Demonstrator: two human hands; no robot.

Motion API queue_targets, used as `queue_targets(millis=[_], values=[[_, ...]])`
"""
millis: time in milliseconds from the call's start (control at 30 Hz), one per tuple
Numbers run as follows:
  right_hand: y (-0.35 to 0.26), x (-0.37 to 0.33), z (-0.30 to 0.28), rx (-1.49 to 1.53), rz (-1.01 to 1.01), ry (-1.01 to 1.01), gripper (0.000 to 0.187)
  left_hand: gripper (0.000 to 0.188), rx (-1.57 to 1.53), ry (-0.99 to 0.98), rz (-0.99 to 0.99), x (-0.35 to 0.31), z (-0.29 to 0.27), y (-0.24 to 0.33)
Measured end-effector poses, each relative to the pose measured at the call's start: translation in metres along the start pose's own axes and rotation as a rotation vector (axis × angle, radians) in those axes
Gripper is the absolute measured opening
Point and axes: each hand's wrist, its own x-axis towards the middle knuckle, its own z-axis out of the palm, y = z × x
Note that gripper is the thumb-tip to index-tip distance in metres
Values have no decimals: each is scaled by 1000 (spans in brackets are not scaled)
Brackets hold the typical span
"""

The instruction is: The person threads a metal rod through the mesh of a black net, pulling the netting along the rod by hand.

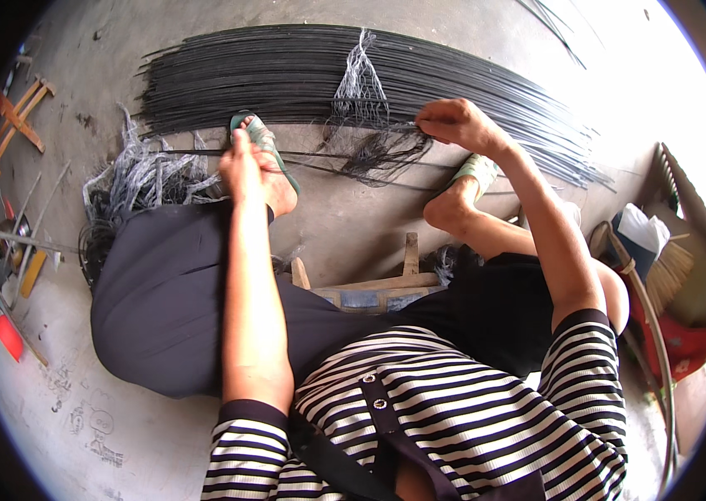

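Observation:
My left hand (242,174) is closed around thin black rods (311,165), which stick out on both sides of it above my left foot. Fine black netting (386,155) hangs in a loose tangle near the rods' right part. A piece of that netting is pinched between the fingertips of my right hand (459,127), raised above my right foot. Beyond both hands, a wide bundle of long black rods (261,75) lies on the floor. Grey-white netting (360,79) is draped across its middle. Whether the black netting is fastened to the held rods cannot be made out.
A heap of grey-white netting (148,171) lies beside my left knee. Under me is a low wooden stool (386,284). Tools and a wooden stand (23,119) sit far left. A red container (687,346) with a broom (670,271) stands on the right.

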Motion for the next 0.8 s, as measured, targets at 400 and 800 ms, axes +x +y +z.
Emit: queue_targets(millis=[400,800], values=[[-61,-11,34,103,-314,-27,19,95,-193,-1333,-386,-110,84,-1],[-59,-11,31,-286,-370,149,23,64,-438,-1079,-528,-122,85,20]])
